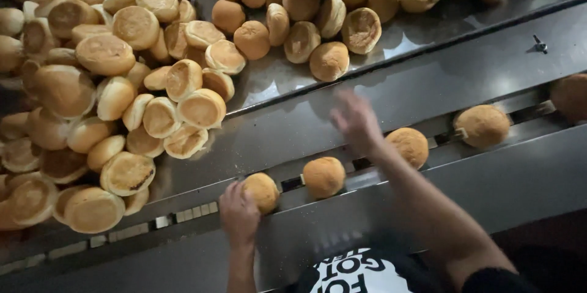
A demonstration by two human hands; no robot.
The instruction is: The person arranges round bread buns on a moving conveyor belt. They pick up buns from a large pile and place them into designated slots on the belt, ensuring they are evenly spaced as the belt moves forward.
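- Conveyor channel: metal track with cleats, running diagonally across the steel counter; taken as landmark.
- Buns already seated in the channel: four clearly, at and, partly cut by the frame edge; spaced apart, domed side up.
- Fifth bun: at the channel's lower-left stretch, held by the left hand, fingers curled around it; judged mid-placement.
- Right hand: blurred, just above the channel, between it and the bun heap; fingers spread wide, holding nothing.
- Bun heap: large loose pile beyond the channel, upper left and along the top; judged the bulk remaining.
- Channel left of the held bun: cleats unfilled.
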